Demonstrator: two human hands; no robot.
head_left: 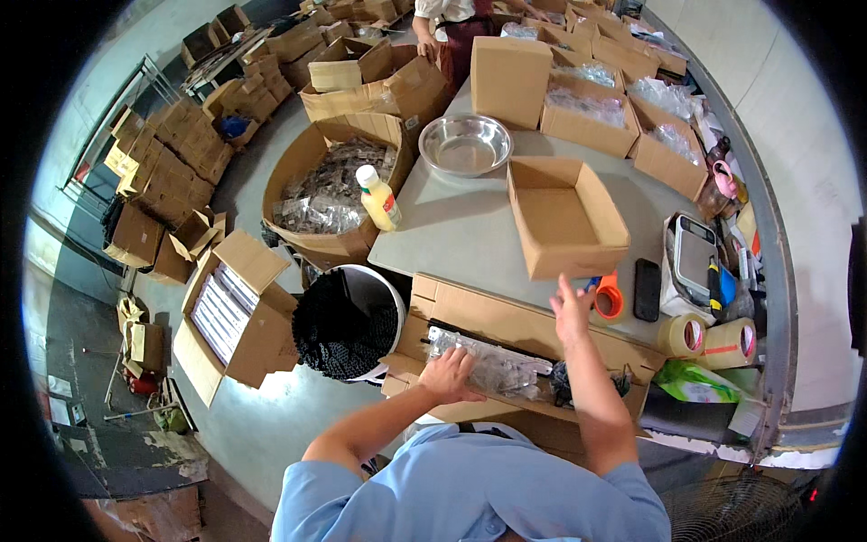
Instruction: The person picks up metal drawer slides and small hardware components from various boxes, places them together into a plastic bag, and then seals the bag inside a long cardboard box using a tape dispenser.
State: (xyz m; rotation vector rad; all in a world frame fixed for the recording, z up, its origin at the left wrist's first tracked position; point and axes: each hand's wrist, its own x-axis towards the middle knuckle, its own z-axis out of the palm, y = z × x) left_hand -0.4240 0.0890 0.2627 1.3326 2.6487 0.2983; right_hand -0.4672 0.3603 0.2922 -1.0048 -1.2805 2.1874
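Observation:
My left hand [448,374] lies over clear plastic bags [508,378] in a shallow cardboard tray [438,298] at the table's near edge. Its thumb is apart from the fingers, and part of the palm side is hidden. A pale perforated strip [488,349] and a thin black strip lie among the bags. My right hand [571,313] is raised with fingers spread, holding nothing. Its fingertips are close to the near wall of an open cardboard box [574,266]; whether they touch it I cannot tell.
A steel bowl [465,146], orange tape dispenser [609,296], black phone [647,289] and tape rolls [728,346] are on the table [452,226]. Left stand a bucket of black strips [348,325], a yellow bottle [379,200] and filled cartons [244,316]. Another person [447,36] stands behind.

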